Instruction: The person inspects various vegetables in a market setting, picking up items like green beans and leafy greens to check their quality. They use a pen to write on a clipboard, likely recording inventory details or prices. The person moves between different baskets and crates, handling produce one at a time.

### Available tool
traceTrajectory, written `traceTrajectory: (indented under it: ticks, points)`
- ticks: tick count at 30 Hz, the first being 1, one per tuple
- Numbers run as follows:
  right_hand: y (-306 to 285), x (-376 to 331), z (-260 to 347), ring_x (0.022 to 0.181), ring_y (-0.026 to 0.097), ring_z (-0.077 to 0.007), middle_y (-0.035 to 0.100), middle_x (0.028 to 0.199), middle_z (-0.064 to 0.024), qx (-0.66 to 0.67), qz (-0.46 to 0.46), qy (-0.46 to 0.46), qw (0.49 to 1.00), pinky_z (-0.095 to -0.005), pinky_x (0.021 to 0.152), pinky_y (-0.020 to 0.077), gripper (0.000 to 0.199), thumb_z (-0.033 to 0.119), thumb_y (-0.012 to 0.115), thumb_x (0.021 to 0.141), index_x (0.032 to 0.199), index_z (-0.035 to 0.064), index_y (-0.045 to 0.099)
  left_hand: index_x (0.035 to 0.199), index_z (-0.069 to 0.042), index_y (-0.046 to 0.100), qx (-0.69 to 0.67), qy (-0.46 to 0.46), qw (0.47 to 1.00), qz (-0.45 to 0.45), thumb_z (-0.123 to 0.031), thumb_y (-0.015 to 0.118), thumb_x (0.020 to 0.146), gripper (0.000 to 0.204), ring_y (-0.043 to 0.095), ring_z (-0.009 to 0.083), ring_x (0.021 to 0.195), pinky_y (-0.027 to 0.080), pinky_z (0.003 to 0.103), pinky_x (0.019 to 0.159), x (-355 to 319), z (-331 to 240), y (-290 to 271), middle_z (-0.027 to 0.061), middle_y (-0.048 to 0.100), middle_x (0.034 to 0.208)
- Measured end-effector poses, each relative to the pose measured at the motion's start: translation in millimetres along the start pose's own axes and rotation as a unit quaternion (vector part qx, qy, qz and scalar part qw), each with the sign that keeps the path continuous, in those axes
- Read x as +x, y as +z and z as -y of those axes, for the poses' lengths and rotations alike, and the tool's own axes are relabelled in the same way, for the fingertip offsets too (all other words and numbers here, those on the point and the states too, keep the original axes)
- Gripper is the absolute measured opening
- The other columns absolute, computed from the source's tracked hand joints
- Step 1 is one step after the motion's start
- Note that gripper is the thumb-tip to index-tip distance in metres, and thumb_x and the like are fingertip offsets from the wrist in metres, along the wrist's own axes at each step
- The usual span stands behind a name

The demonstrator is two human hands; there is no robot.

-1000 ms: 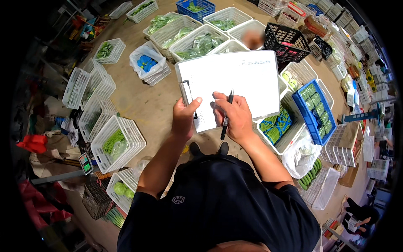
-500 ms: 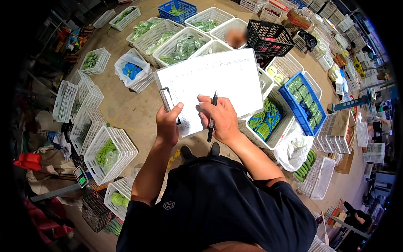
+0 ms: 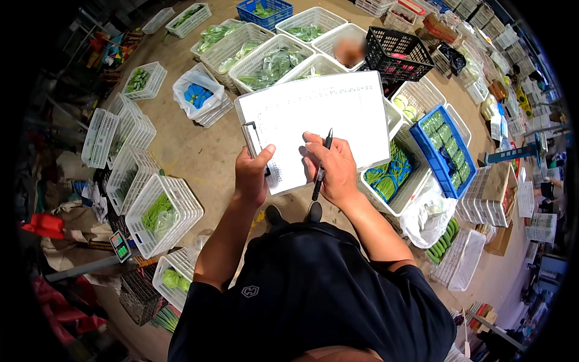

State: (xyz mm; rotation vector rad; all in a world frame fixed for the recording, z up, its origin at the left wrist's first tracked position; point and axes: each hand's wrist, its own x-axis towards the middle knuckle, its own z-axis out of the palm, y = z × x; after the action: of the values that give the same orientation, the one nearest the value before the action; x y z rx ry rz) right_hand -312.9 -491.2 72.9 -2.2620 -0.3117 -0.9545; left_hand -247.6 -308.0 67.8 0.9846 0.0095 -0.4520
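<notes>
The concrete floor (image 3: 199,157) spreads under everything, crowded with white plastic crates (image 3: 163,214) of green vegetables, a blue crate (image 3: 443,151) of packed greens to the right and a black crate (image 3: 401,54) beyond it; a person in a dark shirt stands among them, looking down. In front of the chest sits a clipboard (image 3: 319,120) carrying a white sheet of small rows, tilted slightly, its metal clip at the left edge. The left hand (image 3: 253,172) is closed around that clip edge, thumb on top of the paper, fingers hidden beneath; it bears the board's whole weight. The right hand (image 3: 335,172) rests on the lower part of the sheet, fingers curled shut on a black pen (image 3: 321,164), which stands nearly upright with its tip pointing down toward the person, off the paper. Judged from this, the risk lies in the one-sided hold; pressure from writing far from the left hand could tip or twist the board, smear a line, or let the sheet slip from the clip; a step back could also catch a foot on the crates just beside the shoes.
</notes>
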Motion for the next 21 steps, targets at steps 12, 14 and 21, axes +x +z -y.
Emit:
traceTrajectory:
  ticks: [12, 14, 21]
  points:
    - [3, -9, -7, 0.095, 0.064, -0.0293, 0.069, 0.119, -0.0121, -0.06, -0.027, 0.056, 0.996, -0.0373, 0.083, 0.0493, 0.042, -0.001, 0.074, 0.075, 0.114, 0.0063, 0.06, 0.123, 0.004, 0.055, -0.009, -0.023, 1.0, 0.006, -0.009, 0.061, 0.09, 0.036, 0.064, 0.0188, 0.099, 0.052, 0.034, 0.09, 13, 1, -14, 0.011, 0.065, 0.112]
    - [5, -11, -7, 0.099, 0.064, -0.03, 0.068, 0.121, -0.0143, -0.075, -0.015, 0.059, 0.995, -0.0364, 0.085, 0.0487, 0.045, -0.003, 0.074, 0.076, 0.117, 0.0054, 0.058, 0.123, 0.004, 0.055, -0.018, -0.033, 0.999, 0.013, -0.01, 0.062, 0.09, 0.036, 0.064, 0.0193, 0.1, 0.052, 0.035, 0.091, 17, 0, -19, 0.0111, 0.064, 0.112]
    - [21, -23, -1, 0.095, 0.061, -0.0287, 0.065, 0.107, -0.0098, -0.023, 0.059, 0.106, 0.992, -0.0398, 0.082, 0.0474, 0.031, 0.006, 0.061, 0.085, 0.116, 0.0063, 0.06, 0.135, 0.004, 0.047, 0.026, -0.06, 0.997, 0.041, -0.021, 0.066, 0.091, 0.054, 0.062, 0.0241, 0.111, 0.05, 0.039, 0.098, 38, 28, -52, 0.0129, 0.06, 0.125]
